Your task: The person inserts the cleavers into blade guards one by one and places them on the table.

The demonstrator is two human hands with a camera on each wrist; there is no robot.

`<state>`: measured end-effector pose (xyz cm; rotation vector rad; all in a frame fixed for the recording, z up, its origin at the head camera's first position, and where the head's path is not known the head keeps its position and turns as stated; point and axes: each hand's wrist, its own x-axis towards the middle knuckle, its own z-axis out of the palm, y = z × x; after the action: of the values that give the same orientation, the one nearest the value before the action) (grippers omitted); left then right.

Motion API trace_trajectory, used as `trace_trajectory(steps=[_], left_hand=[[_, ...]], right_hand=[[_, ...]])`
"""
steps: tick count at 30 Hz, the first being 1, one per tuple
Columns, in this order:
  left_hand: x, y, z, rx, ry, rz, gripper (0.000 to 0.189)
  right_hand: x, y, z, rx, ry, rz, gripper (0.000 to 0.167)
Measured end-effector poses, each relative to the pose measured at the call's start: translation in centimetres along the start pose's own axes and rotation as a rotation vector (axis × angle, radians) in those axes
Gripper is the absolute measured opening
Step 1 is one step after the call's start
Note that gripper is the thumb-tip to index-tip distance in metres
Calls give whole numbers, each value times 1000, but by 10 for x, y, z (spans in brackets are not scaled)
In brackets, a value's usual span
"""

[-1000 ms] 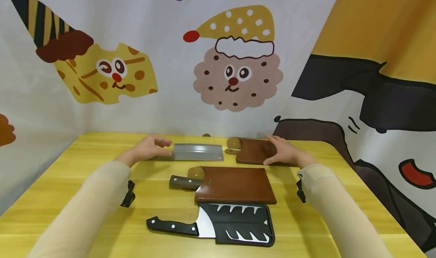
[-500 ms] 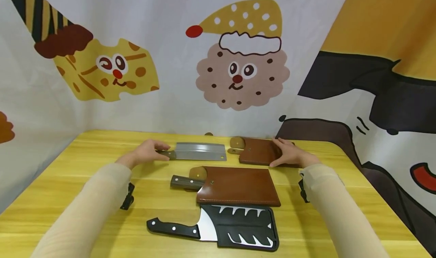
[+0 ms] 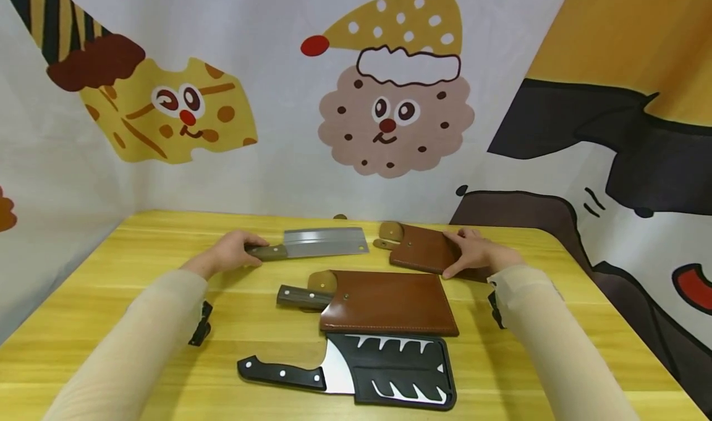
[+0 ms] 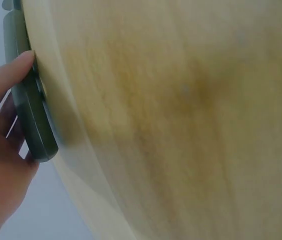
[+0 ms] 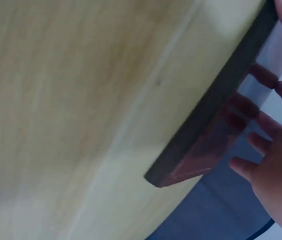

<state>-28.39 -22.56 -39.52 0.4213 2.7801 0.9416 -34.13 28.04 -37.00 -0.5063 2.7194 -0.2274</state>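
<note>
A metal cleaver (image 3: 325, 242) with a wooden handle lies at the back left, and my left hand (image 3: 228, 254) grips that handle near its end. The left wrist view shows the thumb over the dark-looking handle (image 4: 36, 115), fingers behind it. To the right, a brown leather knife sheath (image 3: 425, 248) with a tan strap points its strap end toward the blade. My right hand (image 3: 475, 252) holds its right part, thumb at the near edge, fingers across the top. In the right wrist view the fingertips sit right at the glossy sheath (image 5: 206, 145).
Nearer on the wooden table (image 3: 139, 353) lies a larger brown leather sheath (image 3: 389, 303) with a dark-handled knife (image 3: 303, 297) in it. In front is a black-handled cleaver (image 3: 280, 373) in a black-and-white cover (image 3: 403, 371). A printed cloth (image 3: 278, 180) hangs behind.
My left hand has closed round the cleaver's handle, and the cleaver has tilted slightly. The small sheath under my right hand has turned a little, its right end coming nearer.
</note>
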Motion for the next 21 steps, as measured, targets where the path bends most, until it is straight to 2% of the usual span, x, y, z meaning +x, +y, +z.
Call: trace_trajectory(steps=[7,13,21], left_hand=[[-3,-1,-1,-7,-21,40,46],[-7,-1,-4,4,-45,43,43],[-7,2,-9,13,-48,89,40]], right_hand=[[-1,-1,1,3,-64,0,125],[-1,-4,1,-11,-61,-3,130],[1,7,7,37,-31,-59,123]])
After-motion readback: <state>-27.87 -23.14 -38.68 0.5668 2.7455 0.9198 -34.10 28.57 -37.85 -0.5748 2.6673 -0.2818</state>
